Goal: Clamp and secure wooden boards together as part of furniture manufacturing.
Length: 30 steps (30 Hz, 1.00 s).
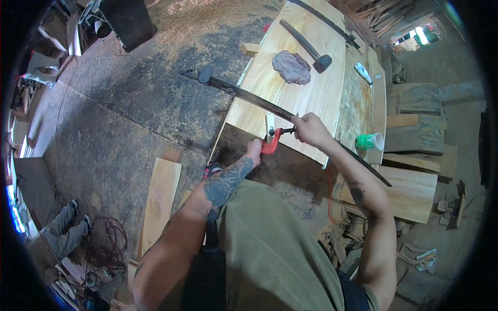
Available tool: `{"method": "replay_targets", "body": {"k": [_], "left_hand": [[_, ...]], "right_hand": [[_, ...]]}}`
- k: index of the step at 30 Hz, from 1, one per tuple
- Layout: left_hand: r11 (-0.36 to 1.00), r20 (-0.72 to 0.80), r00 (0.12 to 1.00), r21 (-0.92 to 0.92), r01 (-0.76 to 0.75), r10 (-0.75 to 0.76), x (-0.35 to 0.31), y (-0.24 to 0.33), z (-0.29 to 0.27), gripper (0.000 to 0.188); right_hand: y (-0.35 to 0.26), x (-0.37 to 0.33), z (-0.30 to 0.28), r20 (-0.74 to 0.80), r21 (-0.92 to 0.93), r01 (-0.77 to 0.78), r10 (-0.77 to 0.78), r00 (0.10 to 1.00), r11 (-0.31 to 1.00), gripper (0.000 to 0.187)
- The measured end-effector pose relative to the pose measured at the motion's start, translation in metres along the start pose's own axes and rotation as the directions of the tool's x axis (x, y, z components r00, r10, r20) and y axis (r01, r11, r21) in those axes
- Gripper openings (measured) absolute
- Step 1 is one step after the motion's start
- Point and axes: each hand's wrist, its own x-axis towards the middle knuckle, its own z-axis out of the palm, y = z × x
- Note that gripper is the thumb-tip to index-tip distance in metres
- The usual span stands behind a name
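L hand grips red clamp; R hand pinches its handle, board edge.

**What you cannot make out from here**

Your right hand covers the screw handle of the red clamp, so its grip underneath stays hidden. Your left hand hides the clamp's lower jaw. At 4 o'clock your right forearm crosses the long dark bar, concealing part of it. At 8 o'clock, a seated person is cut off by the dark rim; only legs show. The doorway at 1 o'clock is blown out.
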Motion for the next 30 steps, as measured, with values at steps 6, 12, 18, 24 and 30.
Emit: {"method": "replay_targets", "body": {"k": [6,12,18,24,30], "left_hand": [[0.995,-0.022,1.000,-0.097,-0.008,0.006,0.021,-0.008,-0.011,0.023],[0.994,-0.023,0.999,-0.102,0.036,-0.038,-0.024,0.026,0.013,0.019],[0.996,-0.011,1.000,-0.094,-0.001,0.000,0.005,0.005,-0.006,0.014],[0.991,0.063,0.994,-0.097,0.097,-0.091,0.018,-0.005,-0.007,0.018],[0.997,0.025,0.999,-0.075,-0.019,0.021,0.012,-0.007,0.000,0.012]], "right_hand": [[-0.021,-0.021,-0.022,-0.089,-0.583,0.595,-0.772,0.630,0.553,0.022],[-0.014,-0.026,-0.018,0.129,-0.641,0.435,-0.469,0.874,0.633,0.035],[-0.005,-0.032,-0.001,-0.116,-0.247,0.409,-0.445,0.888,0.879,0.044],[-0.002,-0.032,-0.032,0.421,-0.720,0.694,-0.809,0.410,-0.022,0.035],[0.009,-0.003,-0.011,0.089,-0.483,0.434,-0.450,0.889,0.761,0.040]]}}
